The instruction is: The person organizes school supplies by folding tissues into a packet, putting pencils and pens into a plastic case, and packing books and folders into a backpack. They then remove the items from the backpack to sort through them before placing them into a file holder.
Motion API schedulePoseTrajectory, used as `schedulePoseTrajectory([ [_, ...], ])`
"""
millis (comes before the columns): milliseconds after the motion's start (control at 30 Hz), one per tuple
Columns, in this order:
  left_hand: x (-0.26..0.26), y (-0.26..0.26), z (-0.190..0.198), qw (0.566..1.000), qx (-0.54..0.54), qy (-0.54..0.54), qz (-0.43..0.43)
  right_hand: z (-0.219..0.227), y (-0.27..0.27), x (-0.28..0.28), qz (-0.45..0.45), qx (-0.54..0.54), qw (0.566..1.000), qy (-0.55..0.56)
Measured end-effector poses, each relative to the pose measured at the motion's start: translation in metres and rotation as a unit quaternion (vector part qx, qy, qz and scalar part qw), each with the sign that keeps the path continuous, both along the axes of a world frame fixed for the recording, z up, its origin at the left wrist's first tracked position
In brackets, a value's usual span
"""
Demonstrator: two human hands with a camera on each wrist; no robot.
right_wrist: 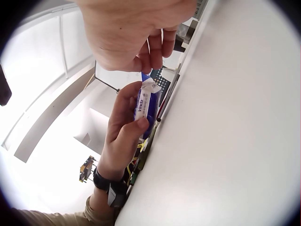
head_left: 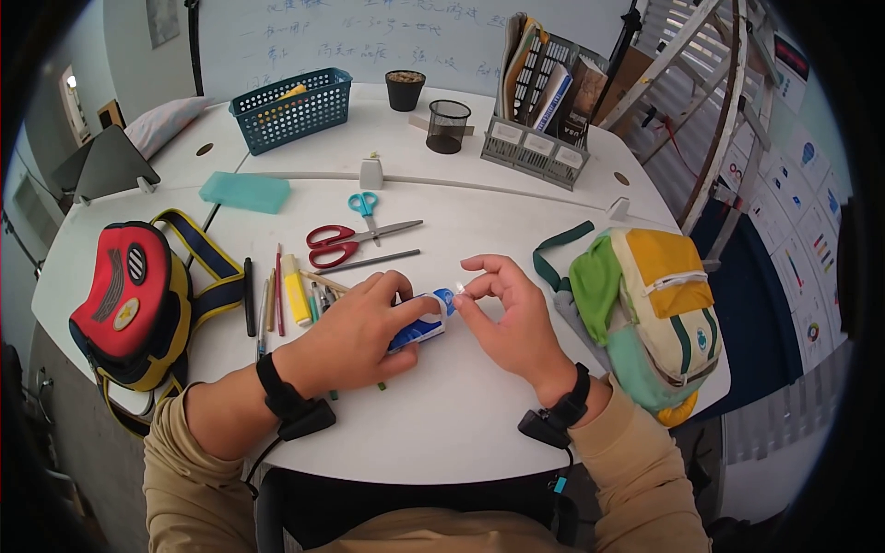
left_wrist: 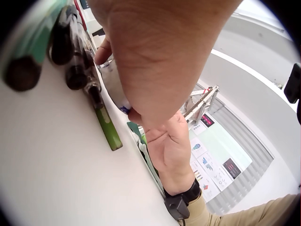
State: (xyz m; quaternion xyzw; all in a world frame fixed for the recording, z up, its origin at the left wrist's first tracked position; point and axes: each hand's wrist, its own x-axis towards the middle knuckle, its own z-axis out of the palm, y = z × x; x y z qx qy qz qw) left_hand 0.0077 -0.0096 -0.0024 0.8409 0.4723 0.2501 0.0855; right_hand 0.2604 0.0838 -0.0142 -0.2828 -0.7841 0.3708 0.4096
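Sleeves of tan cloth (head_left: 189, 488) lie nearest, each ending at a black wristband (head_left: 279, 387) by the near edge of the white bench (head_left: 442, 415). Beyond them the left hand (head_left: 355, 323) grips a small blue-and-white packet (right_wrist: 146, 101) marked "Vinda", its thumb and fingers bent round the sides. The right hand (head_left: 507, 318) faces it, thumb and bent index finger pinching the packet's upper end. The packet is between the two hands, over the middle of the bench.

Left of the left hand lie loose pens and pencils (head_left: 270, 300), a black pen (head_left: 249, 295) and a yellow tube (head_left: 296, 290). A red backpack (head_left: 134, 304) with navy, yellow-edged straps sits at the left edge; a cream, green and yellow backpack (head_left: 654, 313) lies at the right.

Past the hands are a dark slim rod (head_left: 373, 261), red-handled scissors (head_left: 332, 249) and blue-handled scissors (head_left: 364, 207), the two pairs overlapping. Further off, a flat teal case (head_left: 244, 192) lies on the left. Behind it stand a perforated basket (head_left: 304, 106), a dark pot (head_left: 404, 90), a black mesh cup (head_left: 447, 127) and a grey organizer (head_left: 535, 164) filled with books and folders. A handwritten whiteboard (head_left: 387, 37) rises at the back.
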Motion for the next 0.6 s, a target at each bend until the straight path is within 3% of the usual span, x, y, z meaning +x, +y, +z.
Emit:
schedulePoseTrajectory([
  [300, -0.001, -0.002, -0.001, 0.999, -0.036, -0.004, 0.000, 0.005, -0.006, -0.001, 0.021, 0.028, 0.999, 0.013],
  [400, 0.001, 0.000, -0.001, 0.999, -0.022, -0.037, 0.019, -0.002, 0.001, 0.000, 0.004, 0.031, 0.999, 0.015],
  [500, 0.004, -0.004, -0.008, 0.982, -0.092, -0.143, 0.087, 0.002, 0.001, 0.000, -0.015, 0.024, 1.000, 0.009],
  [600, 0.007, -0.006, -0.001, 0.980, -0.093, -0.137, 0.110, -0.001, 0.002, 0.000, -0.012, 0.029, 0.999, 0.026],
])
